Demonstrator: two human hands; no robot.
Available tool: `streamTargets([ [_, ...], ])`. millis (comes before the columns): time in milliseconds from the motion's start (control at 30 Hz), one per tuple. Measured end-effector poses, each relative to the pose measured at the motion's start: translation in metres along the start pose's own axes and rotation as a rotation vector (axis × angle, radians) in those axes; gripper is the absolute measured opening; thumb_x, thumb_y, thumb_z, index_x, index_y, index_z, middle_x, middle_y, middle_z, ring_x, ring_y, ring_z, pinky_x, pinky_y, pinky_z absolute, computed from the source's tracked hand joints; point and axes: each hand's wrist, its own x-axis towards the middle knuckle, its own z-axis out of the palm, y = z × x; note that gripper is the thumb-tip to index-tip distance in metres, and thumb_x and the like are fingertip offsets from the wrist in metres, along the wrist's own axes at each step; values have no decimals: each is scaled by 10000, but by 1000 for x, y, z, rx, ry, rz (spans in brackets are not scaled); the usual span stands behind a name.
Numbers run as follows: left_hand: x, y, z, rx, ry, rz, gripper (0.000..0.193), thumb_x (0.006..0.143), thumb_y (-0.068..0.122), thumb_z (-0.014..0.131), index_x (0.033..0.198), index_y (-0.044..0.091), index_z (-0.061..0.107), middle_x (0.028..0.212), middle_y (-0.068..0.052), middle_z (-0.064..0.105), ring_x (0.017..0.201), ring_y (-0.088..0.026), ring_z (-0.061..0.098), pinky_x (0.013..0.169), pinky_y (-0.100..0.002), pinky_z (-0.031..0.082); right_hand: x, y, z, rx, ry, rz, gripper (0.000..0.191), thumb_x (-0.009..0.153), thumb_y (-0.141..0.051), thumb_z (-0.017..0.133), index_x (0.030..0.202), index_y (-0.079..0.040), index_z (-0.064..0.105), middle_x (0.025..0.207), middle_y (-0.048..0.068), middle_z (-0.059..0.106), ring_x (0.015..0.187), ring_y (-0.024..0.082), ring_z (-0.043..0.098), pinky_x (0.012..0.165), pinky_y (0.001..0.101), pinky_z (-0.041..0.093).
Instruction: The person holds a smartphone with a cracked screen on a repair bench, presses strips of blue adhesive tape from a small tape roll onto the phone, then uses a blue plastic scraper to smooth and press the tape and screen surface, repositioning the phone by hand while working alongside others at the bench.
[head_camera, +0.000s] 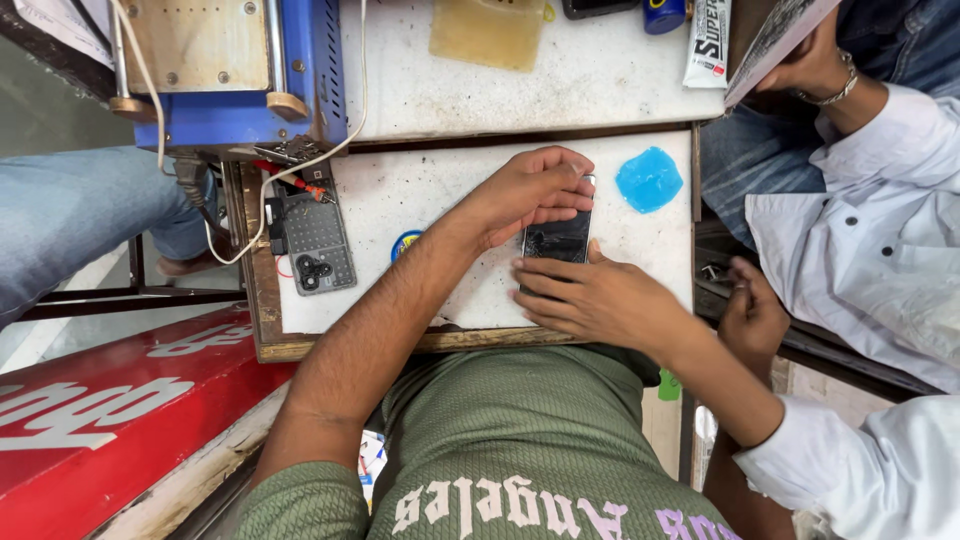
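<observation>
A dark, flat phone (558, 240) with a shiny screen lies on the white work surface (420, 190). My left hand (530, 190) curls over the phone's far end and left side, fingers bent on its edge. My right hand (595, 300) lies flat at the phone's near end, its fingers pressed against the lower edge and the thumb up along the right side. Both hands hold the phone against the surface.
A blue gel blob (649, 179) lies right of the phone. A grey perforated pad (315, 243) sits at the left, a blue machine (235, 70) behind it. A yellowish sheet (488, 32) and a glue tube (708, 42) lie at the back. Another person in a white shirt (860, 250) sits right.
</observation>
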Motion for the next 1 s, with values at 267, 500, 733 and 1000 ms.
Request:
streamTargets([
  [267,-78,-11,38,1218,608,122,551,1002,368,620,1437,49,504,947,-113,708,841,-196,699,694,-319,600,-107,-72,-39,-2041,1054,-1094,510,1031,-209,462,1518,-63,436,1577,162,493,1449,291,489,1214,441,423],
  [500,-76,-36,100,1760,760,321,935,778,559,768,1493,111,365,1107,-299,572,931,-336,586,709,-489,545,-101,-112,-180,-2199,935,-1551,465,1128,-198,501,1546,-15,413,1454,196,543,1324,316,563,1125,398,453],
  [733,-70,-42,88,1317,671,369,1077,814,248,827,1611,103,116,1169,-298,504,1004,-352,578,831,-489,548,-120,-172,65,-1324,1010,-2599,204,1069,-182,517,1204,-41,577,1103,122,678,1019,209,636,929,253,490],
  [1000,-59,-46,61,433,490,341,639,938,34,684,1527,-30,444,1134,-134,765,995,-171,736,859,-275,598,-86,-219,149,-755,1199,-2806,249,984,-189,547,853,-35,693,780,73,760,744,171,700,716,108,507],
])
